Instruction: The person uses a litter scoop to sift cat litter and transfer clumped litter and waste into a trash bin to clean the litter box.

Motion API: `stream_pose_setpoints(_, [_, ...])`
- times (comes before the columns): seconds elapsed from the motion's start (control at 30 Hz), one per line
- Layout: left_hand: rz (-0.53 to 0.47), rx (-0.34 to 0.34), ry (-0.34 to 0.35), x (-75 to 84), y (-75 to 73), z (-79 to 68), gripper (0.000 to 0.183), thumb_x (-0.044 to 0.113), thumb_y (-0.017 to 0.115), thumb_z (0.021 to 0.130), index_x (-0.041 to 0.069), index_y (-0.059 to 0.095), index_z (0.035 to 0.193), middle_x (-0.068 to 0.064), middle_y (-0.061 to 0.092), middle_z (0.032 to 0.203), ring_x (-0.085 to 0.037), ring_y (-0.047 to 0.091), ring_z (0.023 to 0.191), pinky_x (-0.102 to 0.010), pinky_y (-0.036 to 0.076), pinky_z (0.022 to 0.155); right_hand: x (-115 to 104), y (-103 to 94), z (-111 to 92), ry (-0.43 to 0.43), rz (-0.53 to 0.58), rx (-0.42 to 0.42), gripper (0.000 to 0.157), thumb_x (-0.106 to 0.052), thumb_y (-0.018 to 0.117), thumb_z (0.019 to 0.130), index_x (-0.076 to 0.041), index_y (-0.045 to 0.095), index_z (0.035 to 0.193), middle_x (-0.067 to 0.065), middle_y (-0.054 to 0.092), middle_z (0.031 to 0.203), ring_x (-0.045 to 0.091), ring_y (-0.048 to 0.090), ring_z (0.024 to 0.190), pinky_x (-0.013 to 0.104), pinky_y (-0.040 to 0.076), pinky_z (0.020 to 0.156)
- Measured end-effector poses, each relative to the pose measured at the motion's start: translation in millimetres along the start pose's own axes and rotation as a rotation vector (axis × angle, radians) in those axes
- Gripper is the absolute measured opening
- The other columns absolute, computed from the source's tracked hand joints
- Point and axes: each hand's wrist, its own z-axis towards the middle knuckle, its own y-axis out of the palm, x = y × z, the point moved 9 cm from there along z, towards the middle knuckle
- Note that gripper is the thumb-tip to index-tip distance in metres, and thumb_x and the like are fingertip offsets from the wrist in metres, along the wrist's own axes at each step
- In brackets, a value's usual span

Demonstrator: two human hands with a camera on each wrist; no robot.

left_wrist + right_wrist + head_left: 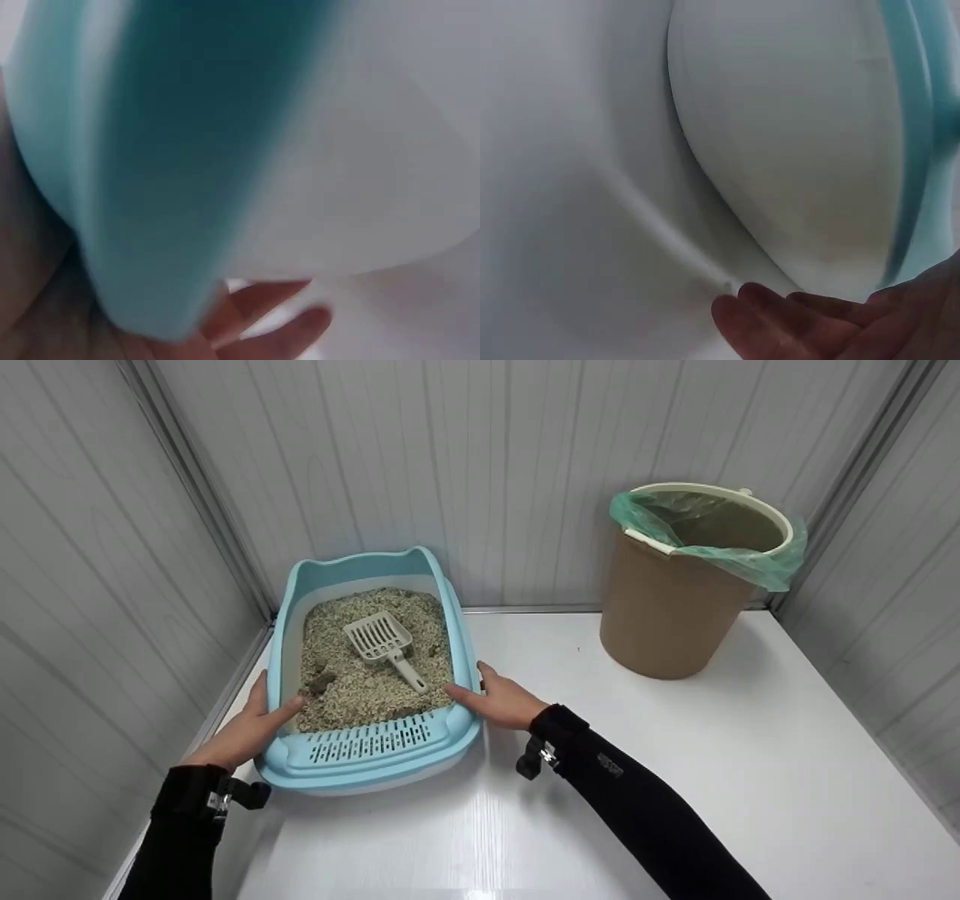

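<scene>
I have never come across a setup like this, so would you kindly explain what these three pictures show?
Gladly. There is no robot here: a person works with two bare hands. The wide picture comes from a camera on the head, looking forward and down; the two blurrier close-ups come from cameras worn on the left and right wrists.

The left hand and right hand grip opposite sides of a blue and white litter box, thumbs over the rim and fingers outside. Inside it, a slotted scoop lies on the grainy litter; neither hand holds the scoop.

To the right, a brown bin with a green bag over its rim stands on the white table.
</scene>
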Motion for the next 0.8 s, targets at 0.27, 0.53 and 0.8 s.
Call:
stream_pose_setpoints(0.27, [-0.034, 0.000, 0.009, -8.4, -3.8, -0.2, 0.100, 0.039, 0.053, 0.119, 0.020, -0.028, 0.174, -0.037, -0.008, 0.179, -0.063, 0.005, 0.163, -0.075, 0.016, 0.128, -12, 20.9, 12, -0.011, 0.246, 0.014, 0.085, -0.043, 0.067, 0.107, 0.006, 0.032, 0.166, 0.023, 0.062, 0.139, 0.023, 0.075, 0.102, 0.037, 0.061, 0.092])
stream_pose_setpoints(0.53, [-0.043, -0.009, 0.032, -11.5, -5.3, -2.5, 0.099, 0.030, 0.052, 0.118, 0.018, -0.030, 0.173, -0.037, -0.011, 0.179, -0.064, 0.002, 0.163, -0.077, 0.015, 0.127, -16, 25.7, 11, -0.007, 0.239, -0.003, 0.078, -0.040, 0.065, 0.106, 0.010, 0.036, 0.159, 0.020, 0.065, 0.127, 0.018, 0.074, 0.090, 0.031, 0.061, 0.080])
stream_pose_setpoints(0.8, [-0.048, 0.001, 0.066, 1.5, 1.4, 5.8, 0.098, 0.024, 0.051, 0.117, 0.017, -0.029, 0.174, -0.035, -0.011, 0.180, -0.062, 0.000, 0.164, -0.078, 0.012, 0.128, -11, 14.4, 6, -0.031, 0.251, -0.008, 0.075, -0.037, 0.064, 0.109, 0.006, 0.033, 0.163, 0.019, 0.066, 0.128, 0.018, 0.076, 0.090, 0.032, 0.061, 0.084])
